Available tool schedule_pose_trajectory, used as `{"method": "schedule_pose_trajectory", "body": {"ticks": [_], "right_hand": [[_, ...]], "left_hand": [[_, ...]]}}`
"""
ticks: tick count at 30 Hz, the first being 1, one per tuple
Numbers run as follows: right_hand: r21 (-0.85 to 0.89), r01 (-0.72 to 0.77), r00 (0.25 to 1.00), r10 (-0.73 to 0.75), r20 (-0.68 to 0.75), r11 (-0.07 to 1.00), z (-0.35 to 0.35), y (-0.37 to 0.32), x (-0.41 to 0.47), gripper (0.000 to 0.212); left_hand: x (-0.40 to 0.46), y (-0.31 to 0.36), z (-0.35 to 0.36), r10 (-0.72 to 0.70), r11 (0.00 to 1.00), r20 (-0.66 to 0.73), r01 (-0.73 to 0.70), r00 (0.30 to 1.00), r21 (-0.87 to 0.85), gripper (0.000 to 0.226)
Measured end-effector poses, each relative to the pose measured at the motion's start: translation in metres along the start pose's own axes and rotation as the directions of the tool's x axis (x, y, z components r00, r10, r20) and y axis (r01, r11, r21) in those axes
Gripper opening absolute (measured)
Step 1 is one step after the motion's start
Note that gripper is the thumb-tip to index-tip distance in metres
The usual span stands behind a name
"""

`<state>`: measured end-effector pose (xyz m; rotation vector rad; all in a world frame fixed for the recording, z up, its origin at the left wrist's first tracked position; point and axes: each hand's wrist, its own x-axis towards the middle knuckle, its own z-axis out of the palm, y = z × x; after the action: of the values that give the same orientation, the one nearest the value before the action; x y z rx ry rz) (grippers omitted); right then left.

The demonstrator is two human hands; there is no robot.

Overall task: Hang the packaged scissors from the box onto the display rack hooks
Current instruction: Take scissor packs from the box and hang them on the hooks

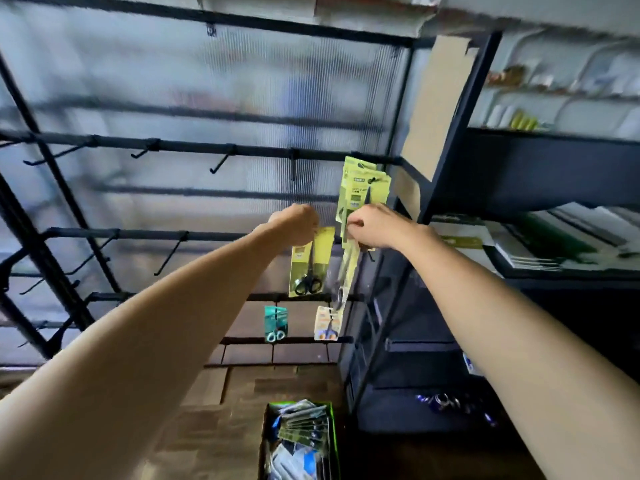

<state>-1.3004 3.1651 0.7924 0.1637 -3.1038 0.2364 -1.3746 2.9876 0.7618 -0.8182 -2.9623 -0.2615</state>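
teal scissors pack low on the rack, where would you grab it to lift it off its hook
Pinch the teal scissors pack by the flat upper card, just under its hook, coming from the front. It hangs upright and faces outward; the scissor handles bulge at the bottom, so the top is the thinner part to pinch. Its neighbour, the white pack, hangs apart on the right, probably leaving finger room either side.

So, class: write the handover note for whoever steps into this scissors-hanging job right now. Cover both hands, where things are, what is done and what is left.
Left hand: grips the top of a yellow scissors pack with black handles, held at the rack's middle rail.
Right hand: pinches a second yellow pack hanging below it.
Done: yellow packs hang on the upper right hook; a teal pack and a white pack hang lower down.
Left: hook both held packs, then the rest from the box on the floor. Many hooks remain empty.
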Motion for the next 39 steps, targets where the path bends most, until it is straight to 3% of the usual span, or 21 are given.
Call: {"method": "schedule_pose_trajectory", "body": {"ticks": [2, 4, 7, 9, 14, 23, 30, 39], "right_hand": [[0.040, 0.007, 0.999, -0.006, -0.032, 0.999, -0.008, -0.005, -0.003, 0.023], [0.031, -0.003, 0.998, 0.005, -0.058, 1.000, -0.013, -0.007, -0.005, 0.004], [0.033, -0.071, 0.984, 0.075, -0.164, 0.997, -0.014, -0.004, -0.005, 0.036], [0.107, -0.131, 0.946, 0.156, -0.285, 0.986, -0.013, -0.001, -0.006, 0.044], [0.271, -0.193, 0.792, 0.313, -0.525, 0.943, -0.017, 0.011, 0.003, 0.019], [0.339, -0.085, 0.745, 0.286, -0.603, 0.937, -0.019, 0.037, 0.035, 0.009], [0.218, -0.031, 0.810, 0.152, -0.567, 0.975, -0.021, 0.058, 0.066, 0.011], [0.203, -0.057, 0.829, 0.160, -0.536, 0.977, -0.020, 0.071, 0.078, 0.016]], "left_hand": [[0.002, -0.001, -0.015, 0.032, 0.999, 0.002, -0.032, 0.999, 0.013, 0.023], [0.004, -0.003, -0.028, 0.051, 0.998, -0.011, -0.051, 0.999, 0.027, 0.023], [0.013, -0.008, -0.039, 0.066, 0.998, -0.063, -0.067, 0.996, -0.005, 0.024], [0.018, -0.009, -0.043, 0.071, 0.997, -0.086, -0.072, 0.994, -0.011, 0.022], [0.023, -0.006, -0.059, 0.089, 0.996, -0.104, -0.092, 0.991, -0.020, 0.012], [0.053, 0.004, -0.086, 0.088, 0.996, -0.141, -0.091, 0.986, -0.012, 0.018], [0.084, 0.000, -0.090, 0.088, 0.996, -0.078, -0.088, 0.993, 0.012, 0.013], [0.110, 0.001, -0.088, 0.062, 0.996, -0.040, -0.059, 0.997, 0.070, 0.018]]}}
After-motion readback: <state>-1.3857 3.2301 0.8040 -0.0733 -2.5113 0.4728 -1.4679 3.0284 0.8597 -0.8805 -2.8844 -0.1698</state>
